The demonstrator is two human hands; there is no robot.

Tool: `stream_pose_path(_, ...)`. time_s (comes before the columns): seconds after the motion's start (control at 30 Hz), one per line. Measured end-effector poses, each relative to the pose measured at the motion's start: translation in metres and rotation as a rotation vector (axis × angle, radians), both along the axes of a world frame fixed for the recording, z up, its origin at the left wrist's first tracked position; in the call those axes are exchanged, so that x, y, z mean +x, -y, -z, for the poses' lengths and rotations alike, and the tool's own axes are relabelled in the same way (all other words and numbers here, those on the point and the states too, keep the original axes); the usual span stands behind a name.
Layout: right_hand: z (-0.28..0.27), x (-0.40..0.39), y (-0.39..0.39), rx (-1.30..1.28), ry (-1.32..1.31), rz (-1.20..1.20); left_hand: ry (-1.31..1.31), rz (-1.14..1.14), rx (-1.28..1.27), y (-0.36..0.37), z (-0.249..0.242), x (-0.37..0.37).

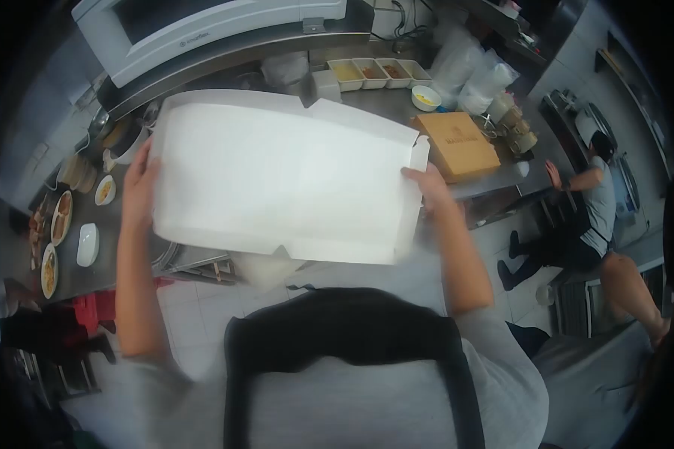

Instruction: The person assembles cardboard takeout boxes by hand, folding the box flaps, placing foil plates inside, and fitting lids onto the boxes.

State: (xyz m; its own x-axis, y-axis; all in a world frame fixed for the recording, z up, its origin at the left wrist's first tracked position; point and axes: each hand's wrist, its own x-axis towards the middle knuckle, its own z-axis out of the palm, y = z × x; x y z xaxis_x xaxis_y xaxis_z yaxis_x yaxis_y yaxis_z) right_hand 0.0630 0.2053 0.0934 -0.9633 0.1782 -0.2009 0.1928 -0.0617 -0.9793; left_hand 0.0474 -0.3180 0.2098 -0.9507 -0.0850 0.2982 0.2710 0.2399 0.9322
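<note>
A large white cardboard box blank (284,179), lying open with creased edges and small notches, is held up in front of me over the counter's front edge. My left hand (139,181) grips its left edge, the fingers partly hidden behind the board. At the right edge my right hand (430,185) clasps it, thumb on the white face and fingers behind. A narrow folded flap (412,218) runs down that right side. Just beyond my right hand, a closed brown cardboard box (455,147) with a printed logo sits on the counter.
Seasoning tubs (371,73) and a small bowl (426,98) stand at the back. Plates of food (61,217) and a white dish (87,245) line the left counter. A white appliance (202,34) hangs above. One co-worker (595,198) stands at right; another person's arm (629,288) is nearer.
</note>
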Motion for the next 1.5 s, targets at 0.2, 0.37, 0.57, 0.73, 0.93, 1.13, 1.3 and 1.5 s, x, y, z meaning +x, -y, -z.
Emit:
stream_pose_path(0.2,0.057,0.055,-0.007,-0.460,0.029,0.208,-0.463,-0.202,-0.715,-0.106,0.020,0.031)
stream_pose_path(0.37,0.071,0.087,0.032,-0.308,0.113,-0.078,-0.371,0.281,-0.712,-0.208,0.071,0.087)
stream_pose_path(0.57,0.073,0.106,0.014,0.134,0.386,-0.773,-0.067,0.471,-0.917,-0.255,0.160,0.137)
stream_pose_path(0.73,0.068,0.086,-0.050,0.539,-0.006,-0.767,0.021,0.286,-0.845,-0.210,0.163,0.136)
stream_pose_path(0.93,0.018,0.057,-0.022,0.828,-0.525,-0.638,-0.096,-0.198,-1.220,-0.169,0.155,0.143)
stream_pose_path(1.13,0.041,0.038,0.016,0.979,-0.759,-0.873,-0.246,0.198,-1.006,-0.276,0.165,0.145)
stream_pose_path(1.3,0.028,0.028,0.040,1.054,-0.861,-1.035,-0.370,0.064,-0.964,-0.255,0.191,0.157)
stream_pose_path(1.5,0.033,0.020,0.126,1.172,-1.026,-1.279,-0.402,-0.187,-0.977,-0.241,0.192,0.185)
